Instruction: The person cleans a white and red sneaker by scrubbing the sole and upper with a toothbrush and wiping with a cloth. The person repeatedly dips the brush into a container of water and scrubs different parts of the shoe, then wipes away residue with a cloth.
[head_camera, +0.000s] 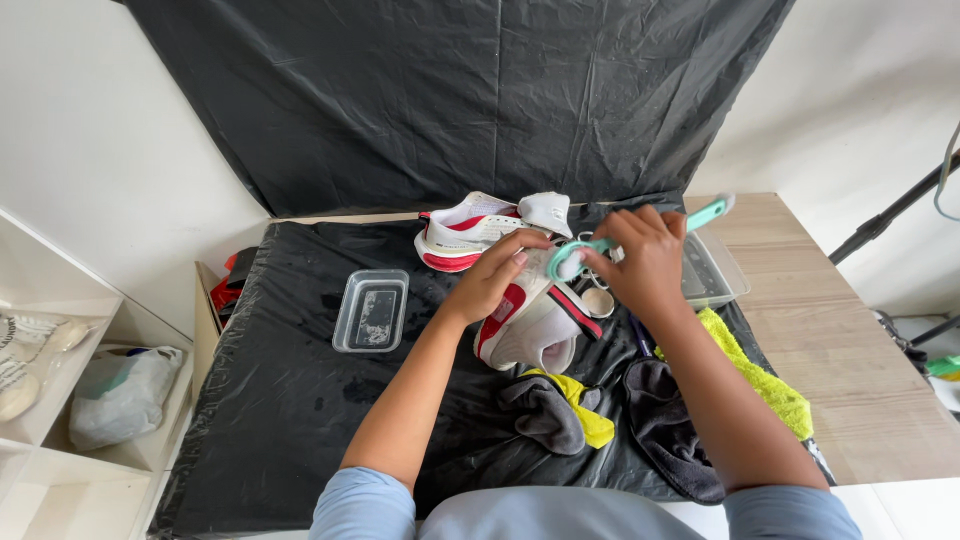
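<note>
My left hand (497, 275) rests on top of a white and red sneaker (530, 325) lying in the middle of the black plastic sheet (300, 400), holding it down. My right hand (640, 260) grips a teal-handled brush (600, 243), with its round head against the sneaker near my left fingertips. A second white and red sneaker (465, 232) lies just behind, toward the wall.
A clear rectangular tub (371, 310) stands left of the sneakers, another clear tub (712, 270) to the right. Grey and yellow cloths (560, 412) and a lime cloth (765, 385) lie near me. The wooden table (860, 350) extends right; white shelves (60, 380) stand left.
</note>
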